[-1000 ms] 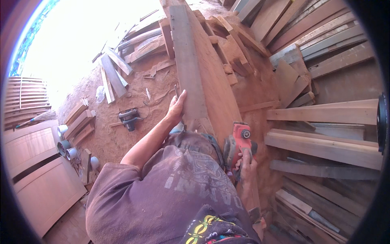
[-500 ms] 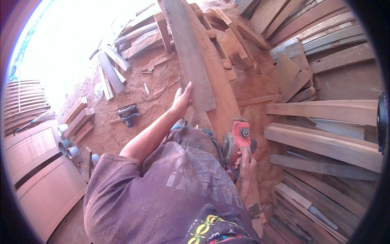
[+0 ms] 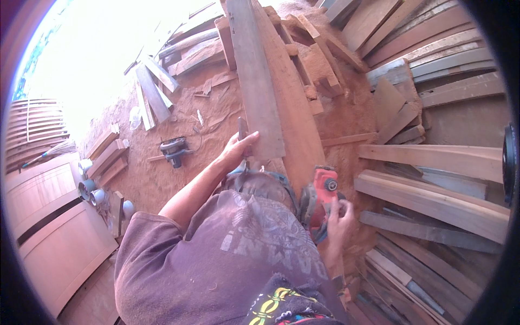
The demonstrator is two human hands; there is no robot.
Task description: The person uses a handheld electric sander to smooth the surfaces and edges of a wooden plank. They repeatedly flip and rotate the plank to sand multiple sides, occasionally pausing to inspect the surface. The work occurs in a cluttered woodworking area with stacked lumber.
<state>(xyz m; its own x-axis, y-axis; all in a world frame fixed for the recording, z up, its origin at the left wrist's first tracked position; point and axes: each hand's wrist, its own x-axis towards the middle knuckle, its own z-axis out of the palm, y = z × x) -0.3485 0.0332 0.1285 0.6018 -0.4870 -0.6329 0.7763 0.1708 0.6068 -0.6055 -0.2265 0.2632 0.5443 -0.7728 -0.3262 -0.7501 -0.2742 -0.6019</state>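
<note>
A long grey plank (image 3: 257, 81) lies on top of a wider reddish-brown board (image 3: 292, 108), both running away from me. My left hand (image 3: 236, 150) grips the left edge of the plank near its close end, thumb over the top. A small dark upright piece (image 3: 242, 128) stands by these fingers; its kind is unclear. At the near end of the board, by my right hip, sits a red electric planer (image 3: 323, 189). Beside it is my right hand (image 3: 341, 221), its fingers apart and partly bent, lightly against the planer's side rather than wrapped round the handle.
A dark power tool (image 3: 174, 150) with a cord rests on the sawdust-covered ground at left. Wooden panels (image 3: 49, 184) and several small pots (image 3: 86, 189) lie nearby. Stacked timber (image 3: 433, 200) crowds the right side, and dusty wood offcuts (image 3: 325, 70) lie beyond the board.
My right hand has loosened from the planer's handle and shifted to its right side. My left hand has slid nearer to me along the plank's edge. The view has tilted slightly.
</note>
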